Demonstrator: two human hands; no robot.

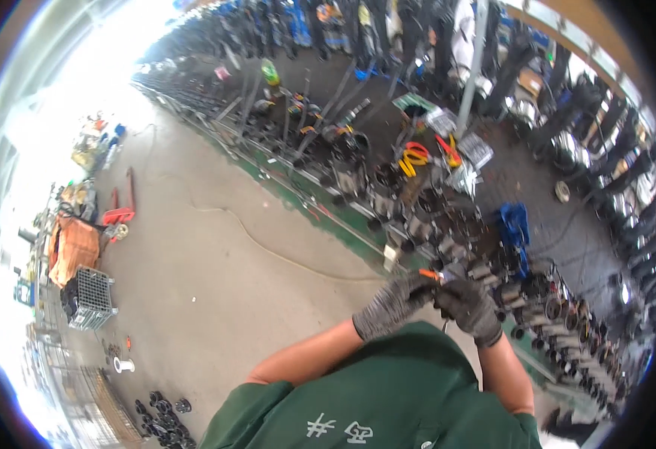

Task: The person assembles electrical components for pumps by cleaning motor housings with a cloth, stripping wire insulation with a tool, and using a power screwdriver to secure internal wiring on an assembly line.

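My left hand (397,305), in a grey knit glove with dark fingers, is closed near the edge of a long cluttered workbench. At its fingertips shows a small orange piece (429,275), its kind too small to make out. Close beside it, my right hand (472,308), gloved the same way, has its fingers curled in; what it grips is hidden. Just past both hands, dark cylindrical metal parts (421,228) line the bench edge. A small pale block (391,256) sits near the left hand.
Across the bench lie yellow-and-orange rings (413,157), red-orange handled pliers (449,151), a blue cloth (514,224) and a green bottle (269,72). A hose (268,247) crosses the floor. Farther left stand a red pallet jack (122,206) and a wire cage (90,298).
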